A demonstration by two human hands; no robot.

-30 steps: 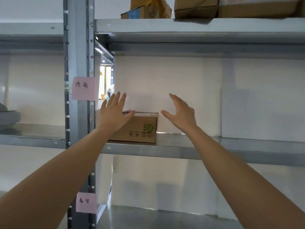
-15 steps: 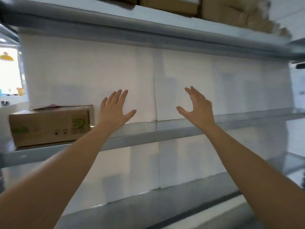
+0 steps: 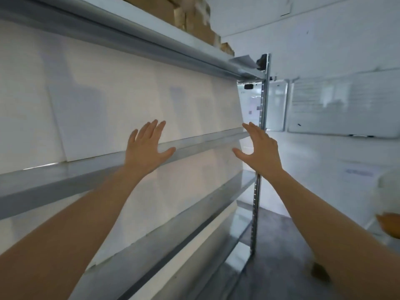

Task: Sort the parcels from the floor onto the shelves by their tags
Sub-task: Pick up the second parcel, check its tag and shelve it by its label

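My left hand and my right hand are both raised in front of the metal shelving, palms forward, fingers spread, holding nothing. The middle shelf runs behind them, tilted in view, with nothing on the stretch I see. Several brown cardboard parcels sit on the top shelf. The small box I was near is out of view. No floor parcels show.
A lower shelf runs below. The rack's upright post stands at the right end. Beyond it are a white wall, a whiteboard and grey floor. A blurred pale object is at the right edge.
My view has swung right along the shelving. The small cardboard box has slid out of view on the left. Both hands stay raised and spread, holding nothing.
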